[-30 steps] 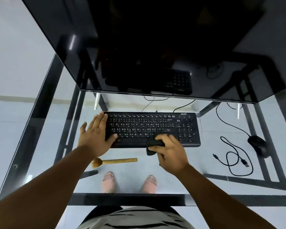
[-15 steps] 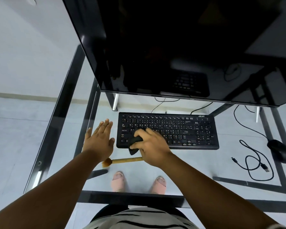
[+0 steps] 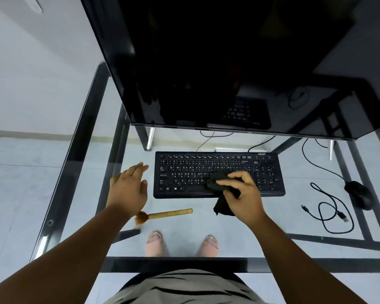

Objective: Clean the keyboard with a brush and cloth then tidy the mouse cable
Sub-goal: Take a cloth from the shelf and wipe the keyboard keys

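**Keyboard wipe in hand; cable untidied**

Keyboard (image 3: 217,172): black, flat on glass counter (image 3: 79,172), just in front of monitor (image 3: 228,62).
Cloth (image 3: 223,189): dark, bunched, pressed on lower middle keys, tail hanging over near edge.
Right hand (image 3: 241,194): fingers closed round cloth.
Left hand (image 3: 127,187): fingers spread and empty, just beside keyboard's left end, apart from it.
Brush (image 3: 165,215): wooden handle, lying loose on counter near left wrist; judged done with.
Mouse (image 3: 358,194): far right, well apart from keyboard.
Mouse cable (image 3: 329,207): in loose loops, plug end free; tidying not yet begun.
Progress: judged past halfway, wiping stage.
Room: open glass left, front and between keyboard and mouse; monitor's lower edge overhangs behind, limiting lift there. Brush close to left forearm, liable to be knocked.
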Tool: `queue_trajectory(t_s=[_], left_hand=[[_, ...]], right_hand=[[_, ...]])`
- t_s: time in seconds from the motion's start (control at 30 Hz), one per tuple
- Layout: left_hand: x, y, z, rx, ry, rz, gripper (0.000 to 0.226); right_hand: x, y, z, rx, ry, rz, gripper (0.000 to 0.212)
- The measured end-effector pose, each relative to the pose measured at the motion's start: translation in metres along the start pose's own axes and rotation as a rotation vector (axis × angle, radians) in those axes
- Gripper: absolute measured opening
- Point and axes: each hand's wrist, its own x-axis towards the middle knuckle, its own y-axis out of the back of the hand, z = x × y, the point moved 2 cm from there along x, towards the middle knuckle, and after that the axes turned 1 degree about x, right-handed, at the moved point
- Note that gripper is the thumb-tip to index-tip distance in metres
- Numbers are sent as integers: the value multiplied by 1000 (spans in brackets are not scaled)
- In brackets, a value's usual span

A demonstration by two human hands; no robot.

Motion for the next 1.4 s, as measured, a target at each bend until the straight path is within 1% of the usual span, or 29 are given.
queue_trajectory(t_s=[0.1,0.17,0.2,0.27,0.33,0.4,0.43,0.47,0.53,0.63,0.8,0.87,0.93,1.0,1.07,1.13,1.2,1.3,1.33,1.4], left_hand=[[0,5,15,-203,-38,118,33],[2,6,28,-404,-1,116,26],[3,7,37,-515,39,83,24],[5,10,58,-755,119,-49,23],[8,13,81,-892,167,-203,19],[12,13,100,-912,190,-364,17],[13,12,107,-911,193,-435,22],[15,10,113,-918,198,-492,28],[16,7,125,-966,202,-554,34],[17,4,141,-1032,223,-549,27],[19,-2,152,-1036,275,-489,20],[20,-2,155,-1074,286,-450,12],[20,-3,158,-1115,286,-431,9],[20,-5,161,-1145,241,-456,8],[19,-9,167,-1194,215,-471,9],[15,-13,173,-1314,268,-464,10],[10,-15,178,-1441,342,-456,11],[2,-23,180,-1587,398,-456,7],[0,-25,181,-1611,397,-457,9],[-5,-28,180,-1615,374,-470,24]], right_hand=[[2,11,-2,163,-126,-5,48],[3,16,-7,230,-139,-45,48],[3,17,-10,253,-134,-61,47],[2,20,-16,291,-112,-75,45],[2,22,-19,337,-100,-79,43],[0,24,-21,367,-93,-82,42],[-1,26,-22,371,-84,-84,42],[-2,27,-22,371,-70,-89,43],[-3,30,-22,358,-37,-105,43],[-3,39,-19,358,-2,-113,44],[-6,50,-9,387,-21,-69,48],[-7,54,-4,464,-122,-44,54],[-7,58,0,556,-278,-53,62],[-4,60,3,633,-412,-135,64],[0,62,7,724,-516,-319,53],[3,62,8,759,-572,-488,42],[6,61,11,763,-548,-491,37],[14,60,18,775,-469,-355,36],[15,59,20,781,-445,-321,35],[16,56,22,774,-396,-300,34]])
